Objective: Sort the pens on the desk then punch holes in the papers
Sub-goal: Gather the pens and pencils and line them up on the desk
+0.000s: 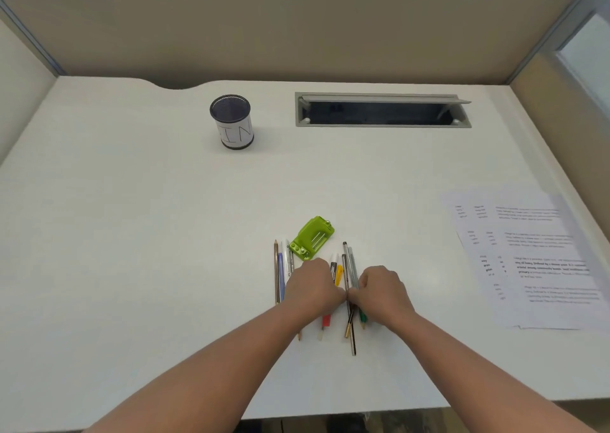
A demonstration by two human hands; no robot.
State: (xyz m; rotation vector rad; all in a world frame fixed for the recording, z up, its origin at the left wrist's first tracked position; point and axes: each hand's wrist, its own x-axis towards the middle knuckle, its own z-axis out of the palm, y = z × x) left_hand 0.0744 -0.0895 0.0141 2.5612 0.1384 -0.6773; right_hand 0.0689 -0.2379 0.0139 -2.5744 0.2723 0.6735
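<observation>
Both grips, left hand and right hand, are pinching closed on the pens lying near the table's front edge, beside the green hole punch; light, stiff and prone to rolling, they are probably best gathered mid-barrel.

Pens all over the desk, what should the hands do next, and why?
Probably close both hands round the pens and pencils in the middle and lift that bunch. The left hand and right hand lie on the loose pens, fingertips meeting, while the mesh pen cup stands apart at the back. The green hole punch and papers lie untouched, so sorting seems first.
</observation>
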